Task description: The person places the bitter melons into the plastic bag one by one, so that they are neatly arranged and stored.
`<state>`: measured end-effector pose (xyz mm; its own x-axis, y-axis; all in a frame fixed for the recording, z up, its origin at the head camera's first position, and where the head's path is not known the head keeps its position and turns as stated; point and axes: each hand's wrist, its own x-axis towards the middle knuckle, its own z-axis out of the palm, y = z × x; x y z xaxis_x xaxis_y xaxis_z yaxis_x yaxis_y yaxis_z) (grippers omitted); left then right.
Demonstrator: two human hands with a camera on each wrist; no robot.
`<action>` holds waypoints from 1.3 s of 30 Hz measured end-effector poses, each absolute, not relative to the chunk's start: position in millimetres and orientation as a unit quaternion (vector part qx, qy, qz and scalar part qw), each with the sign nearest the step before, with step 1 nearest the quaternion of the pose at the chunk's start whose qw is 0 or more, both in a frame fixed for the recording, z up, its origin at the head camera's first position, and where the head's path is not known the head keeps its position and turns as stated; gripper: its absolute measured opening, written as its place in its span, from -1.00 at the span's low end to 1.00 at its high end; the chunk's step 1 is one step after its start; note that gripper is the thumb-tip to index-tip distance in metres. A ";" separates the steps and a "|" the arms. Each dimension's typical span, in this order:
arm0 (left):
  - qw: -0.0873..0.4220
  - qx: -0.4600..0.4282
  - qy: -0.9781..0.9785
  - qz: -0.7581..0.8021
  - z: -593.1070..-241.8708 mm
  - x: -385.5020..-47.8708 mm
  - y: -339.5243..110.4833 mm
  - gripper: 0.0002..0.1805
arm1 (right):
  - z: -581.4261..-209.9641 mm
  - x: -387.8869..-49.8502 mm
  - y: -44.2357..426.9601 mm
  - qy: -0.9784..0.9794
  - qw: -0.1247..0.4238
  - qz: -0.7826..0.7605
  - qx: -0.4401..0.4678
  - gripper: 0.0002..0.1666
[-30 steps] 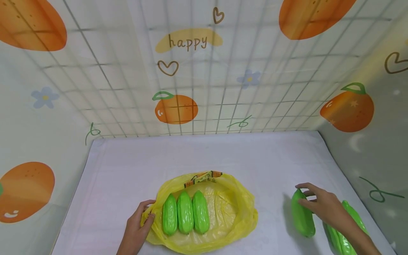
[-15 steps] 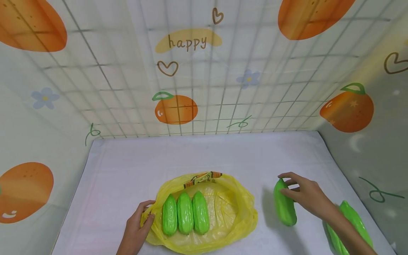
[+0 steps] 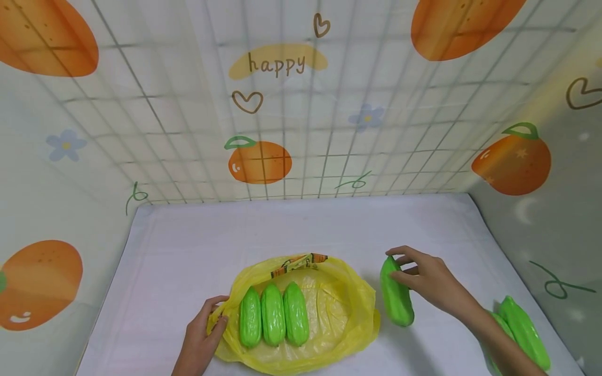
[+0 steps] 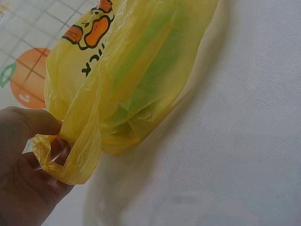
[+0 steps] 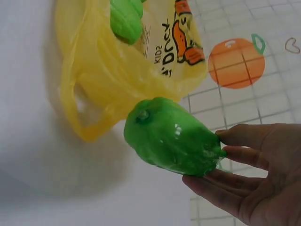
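Note:
A yellow plastic bag [image 3: 329,360] lies with its mouth spread wide. Inside, at its left side, three glossy green papayas [image 3: 274,314] lie side by side. My left hand [image 3: 203,334] holds the bag's left edge; in the left wrist view, its fingers [image 4: 42,120] pinch the bag by a handle loop. Just right of the bag, my right hand [image 3: 425,274] holds another green papaya [image 3: 396,297] by its narrow upper end, above the table. In the right wrist view this papaya [image 5: 171,136] hangs tilted, its blunt end near the bag's other handle [image 5: 91,129].
At the table's right edge lie two more green papayas [image 3: 524,334], partly hidden by my right forearm. A white cloth covers the table [image 3: 301,222]. Printed curtains with oranges and a grid stand behind and at both sides.
My right hand has carried the papaya leftward from the right side of the table to beside the bag. The left hand and the bag have stayed in place.

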<state>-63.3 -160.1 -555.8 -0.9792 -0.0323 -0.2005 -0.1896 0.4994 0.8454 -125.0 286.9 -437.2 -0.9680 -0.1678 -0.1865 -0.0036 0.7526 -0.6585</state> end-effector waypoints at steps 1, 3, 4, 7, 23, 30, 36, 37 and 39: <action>0.079 -0.064 0.862 0.496 -555.9 -63.4 -160.1 -0.57 | -436.0 -125.4 284.7 0.927 0.118 -0.352 -0.048 -0.51; 0.078 -0.064 0.865 0.492 -556.0 -63.5 -160.1 -0.57 | -433.8 -126.5 279.9 0.925 0.117 -0.357 -0.051 -0.52; 0.077 -0.064 0.865 0.491 -555.9 -63.5 -160.1 -0.57 | -433.1 -127.3 277.3 0.925 0.117 -0.357 -0.052 -0.52; 0.079 -0.064 0.866 0.490 -555.5 -63.6 -159.9 -0.57 | -432.0 -130.1 269.4 0.924 0.115 -0.360 -0.057 -0.53; 0.077 -0.061 0.864 0.493 -557.0 -63.4 -159.7 -0.57 | -431.1 -137.0 227.1 0.900 0.132 -0.401 -0.108 -0.57; 0.080 -0.061 0.863 0.494 -556.1 -63.8 -159.5 -0.57 | -437.1 -136.3 207.2 0.891 0.150 -0.407 -0.135 -0.58; 0.083 -0.061 0.861 0.497 -555.9 -64.5 -159.2 -0.58 | -444.3 -133.5 190.6 0.880 0.162 -0.415 -0.164 -0.59; 0.083 -0.061 0.861 0.499 -555.8 -64.5 -159.1 -0.58 | -445.7 -133.4 188.1 0.880 0.163 -0.414 -0.165 -0.59; 0.084 -0.061 0.860 0.499 -555.7 -64.4 -159.1 -0.58 | -448.6 -133.5 183.2 0.879 0.166 -0.415 -0.166 -0.59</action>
